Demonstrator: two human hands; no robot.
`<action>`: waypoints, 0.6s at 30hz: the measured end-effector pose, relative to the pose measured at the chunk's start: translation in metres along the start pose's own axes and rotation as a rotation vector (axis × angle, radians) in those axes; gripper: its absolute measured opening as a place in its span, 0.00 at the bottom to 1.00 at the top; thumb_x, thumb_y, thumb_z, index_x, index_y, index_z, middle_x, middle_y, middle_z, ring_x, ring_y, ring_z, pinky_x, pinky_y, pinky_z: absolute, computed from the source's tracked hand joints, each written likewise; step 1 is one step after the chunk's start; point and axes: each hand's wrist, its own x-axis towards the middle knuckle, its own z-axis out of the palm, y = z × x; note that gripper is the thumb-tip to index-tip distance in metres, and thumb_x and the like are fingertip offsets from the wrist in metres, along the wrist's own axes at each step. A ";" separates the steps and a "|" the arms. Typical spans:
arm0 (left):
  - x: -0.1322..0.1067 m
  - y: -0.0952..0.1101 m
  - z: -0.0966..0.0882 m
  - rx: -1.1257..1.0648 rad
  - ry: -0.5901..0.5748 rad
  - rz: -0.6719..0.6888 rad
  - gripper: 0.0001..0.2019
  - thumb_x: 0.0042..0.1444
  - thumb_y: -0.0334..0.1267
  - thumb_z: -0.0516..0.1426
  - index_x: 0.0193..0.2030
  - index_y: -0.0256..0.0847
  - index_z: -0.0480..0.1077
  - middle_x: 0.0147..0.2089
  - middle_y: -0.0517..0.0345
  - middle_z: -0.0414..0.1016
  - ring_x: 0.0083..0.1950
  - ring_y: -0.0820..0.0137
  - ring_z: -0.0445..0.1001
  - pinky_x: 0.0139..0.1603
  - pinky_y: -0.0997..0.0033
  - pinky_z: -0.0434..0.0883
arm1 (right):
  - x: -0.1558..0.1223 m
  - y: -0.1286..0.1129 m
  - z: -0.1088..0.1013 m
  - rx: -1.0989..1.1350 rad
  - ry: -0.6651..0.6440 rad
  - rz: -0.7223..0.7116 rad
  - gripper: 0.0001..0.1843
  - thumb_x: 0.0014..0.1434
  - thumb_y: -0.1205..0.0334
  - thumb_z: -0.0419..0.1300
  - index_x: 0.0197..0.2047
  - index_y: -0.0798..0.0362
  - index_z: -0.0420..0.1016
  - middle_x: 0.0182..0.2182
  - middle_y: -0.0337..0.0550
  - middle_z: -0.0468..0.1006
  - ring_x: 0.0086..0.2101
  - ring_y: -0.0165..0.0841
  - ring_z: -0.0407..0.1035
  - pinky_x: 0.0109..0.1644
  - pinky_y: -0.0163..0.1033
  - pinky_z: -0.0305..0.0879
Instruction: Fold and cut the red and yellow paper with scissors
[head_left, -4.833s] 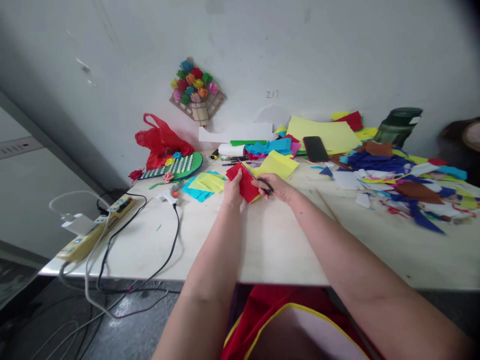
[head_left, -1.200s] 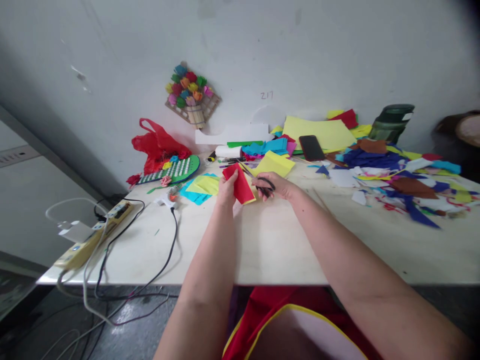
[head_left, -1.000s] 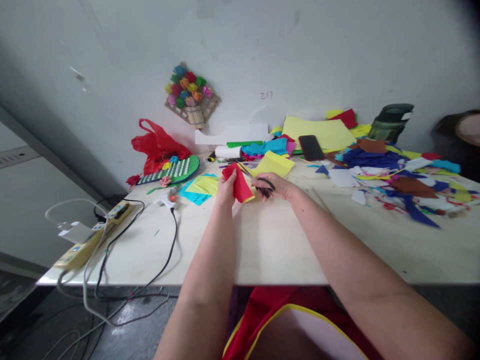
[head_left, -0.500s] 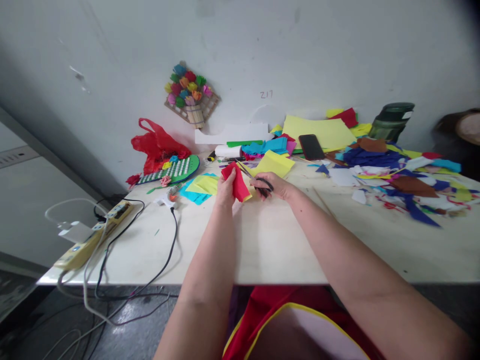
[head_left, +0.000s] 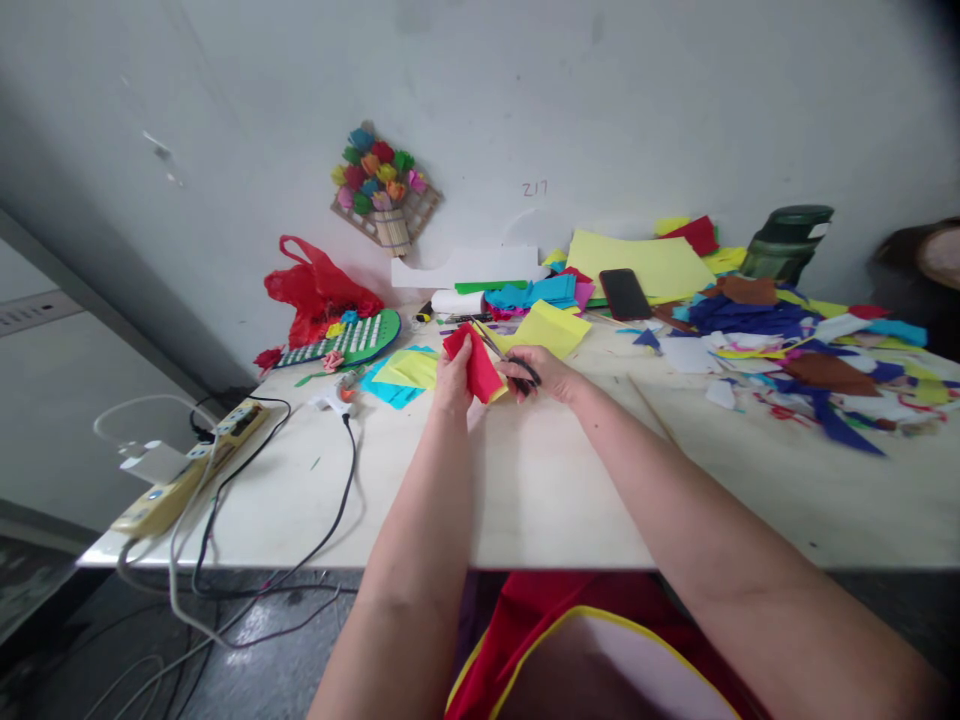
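My left hand (head_left: 454, 380) is closed on a piece of red paper (head_left: 484, 370), with a yellow edge showing at its lower right. In my right hand (head_left: 544, 372) is a pair of black-handled scissors (head_left: 523, 376); the blades lie against the red paper's upper right side, and I cannot tell how far apart they are. Just behind my hands is a yellow sheet (head_left: 553, 328). To the left of my left hand, another yellow paper (head_left: 406, 368) rests over blue paper (head_left: 390, 392).
A power strip (head_left: 180, 480) with trailing cables occupies the table's left end, near a glue gun (head_left: 336, 398). Behind it are a red plastic bag (head_left: 319, 295) and a green craft board (head_left: 386, 335). Paper scraps (head_left: 832, 372), a phone (head_left: 625, 295) and a bottle (head_left: 787, 243) stand at right.
The scissors' handles have come slightly closer together and nearer the red paper as my right hand shifted a little left. My left hand stays almost in place.
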 end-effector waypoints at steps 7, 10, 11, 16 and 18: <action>-0.001 0.000 0.001 0.018 0.001 -0.012 0.14 0.41 0.43 0.64 0.33 0.40 0.70 0.32 0.57 0.74 0.33 0.71 0.73 0.37 0.71 0.70 | 0.001 0.004 -0.003 0.002 -0.038 0.026 0.17 0.49 0.48 0.60 0.26 0.55 0.64 0.15 0.37 0.71 0.13 0.26 0.64 0.11 0.28 0.48; -0.001 0.000 0.000 0.004 -0.001 -0.011 0.13 0.41 0.43 0.63 0.34 0.40 0.71 0.33 0.57 0.74 0.34 0.70 0.73 0.39 0.70 0.70 | 0.000 0.003 -0.002 0.009 -0.043 0.010 0.17 0.49 0.49 0.60 0.26 0.55 0.64 0.15 0.36 0.70 0.13 0.26 0.64 0.11 0.28 0.48; -0.001 0.000 0.000 -0.004 -0.005 -0.005 0.13 0.42 0.42 0.63 0.34 0.40 0.71 0.33 0.56 0.74 0.35 0.70 0.73 0.39 0.69 0.70 | 0.000 0.002 -0.002 0.014 -0.044 0.000 0.17 0.49 0.49 0.60 0.26 0.55 0.64 0.15 0.36 0.70 0.13 0.25 0.64 0.12 0.28 0.48; 0.001 -0.002 -0.002 -0.033 -0.046 0.011 0.14 0.43 0.42 0.63 0.37 0.39 0.70 0.36 0.55 0.75 0.36 0.69 0.74 0.43 0.67 0.70 | -0.002 -0.002 -0.001 0.041 -0.060 -0.030 0.17 0.50 0.49 0.59 0.26 0.55 0.64 0.15 0.37 0.71 0.13 0.25 0.64 0.12 0.28 0.48; 0.002 -0.002 -0.002 -0.039 -0.040 0.010 0.14 0.43 0.41 0.63 0.37 0.39 0.70 0.36 0.55 0.75 0.36 0.69 0.74 0.43 0.66 0.70 | -0.002 -0.002 -0.001 0.041 -0.061 -0.032 0.17 0.50 0.49 0.59 0.26 0.56 0.64 0.15 0.37 0.71 0.13 0.25 0.64 0.12 0.28 0.48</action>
